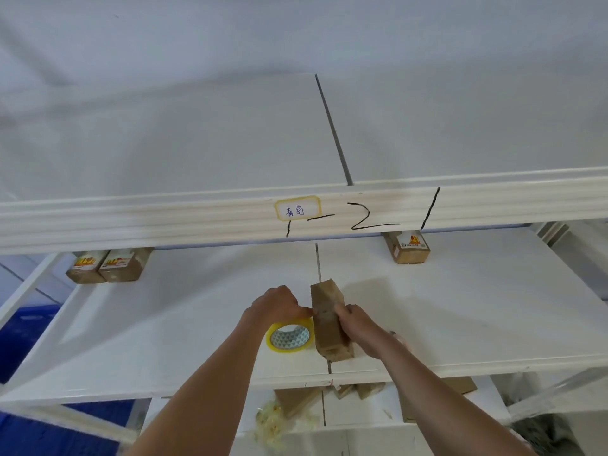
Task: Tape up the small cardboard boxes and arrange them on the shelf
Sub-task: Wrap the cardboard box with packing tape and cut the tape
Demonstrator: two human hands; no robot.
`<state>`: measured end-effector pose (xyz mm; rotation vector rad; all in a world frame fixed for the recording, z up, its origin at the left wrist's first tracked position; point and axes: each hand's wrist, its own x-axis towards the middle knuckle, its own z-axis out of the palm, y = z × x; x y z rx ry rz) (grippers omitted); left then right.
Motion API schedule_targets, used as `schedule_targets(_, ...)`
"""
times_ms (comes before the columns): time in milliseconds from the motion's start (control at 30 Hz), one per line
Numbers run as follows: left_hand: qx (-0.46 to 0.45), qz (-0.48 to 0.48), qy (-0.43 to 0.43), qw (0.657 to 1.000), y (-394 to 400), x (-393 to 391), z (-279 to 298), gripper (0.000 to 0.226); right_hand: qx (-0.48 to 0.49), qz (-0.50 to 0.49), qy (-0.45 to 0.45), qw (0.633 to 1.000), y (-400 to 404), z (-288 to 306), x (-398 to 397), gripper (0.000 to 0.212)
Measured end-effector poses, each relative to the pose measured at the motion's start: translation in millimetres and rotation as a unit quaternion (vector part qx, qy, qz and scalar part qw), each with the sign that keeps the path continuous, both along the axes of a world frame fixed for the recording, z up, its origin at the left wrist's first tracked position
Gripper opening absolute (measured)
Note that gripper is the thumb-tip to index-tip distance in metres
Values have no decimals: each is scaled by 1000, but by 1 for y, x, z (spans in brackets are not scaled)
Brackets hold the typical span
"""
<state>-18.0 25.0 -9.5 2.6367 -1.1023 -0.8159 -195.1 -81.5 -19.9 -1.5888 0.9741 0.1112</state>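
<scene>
A small brown cardboard box (327, 319) stands on its narrow side in the middle of the white shelf board (460, 307). My right hand (357, 325) grips the box from the right. My left hand (279, 306) pinches something at the box's left face, likely the end of the tape. Just below my left hand a yellow tape roll (289, 335) lies flat on the shelf, touching the box. Three taped boxes sit at the back of the shelf: two side by side at the left (105, 266) and one at the right (408, 248).
An upper shelf rail (164, 218) with a label and marker writing crosses above the hands. On the lower shelf lie several flat cardboard pieces (296, 401) and a tangle of pale tape scraps (273, 421). Blue floor (29, 340) shows at the left.
</scene>
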Motion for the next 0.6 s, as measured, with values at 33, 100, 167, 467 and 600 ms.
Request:
schedule_targets(33, 2, -2, -9, 1000, 1, -1, -3, 59, 1, 6, 5, 1000, 0, -2, -2, 52)
schedule_targets(100, 10, -9, -26, 1000, 1, -5, -9, 61, -13, 20, 20, 1000, -1, -4, -5, 54)
schedule_targets(167, 9, -8, -24, 1000, 0, -8, -15, 61, -18, 27, 28, 999, -4, -6, -9, 55)
schedule_targets(467, 19, -27, -48, 998, -7, -6, -16, 54, -110, 107, 114, 982, -24, 5, 1, 66)
schedule_targets(600, 4, -8, -34, 999, -12, -14, -18, 60, -97, 95, 132, 982, -33, 6, 9, 57)
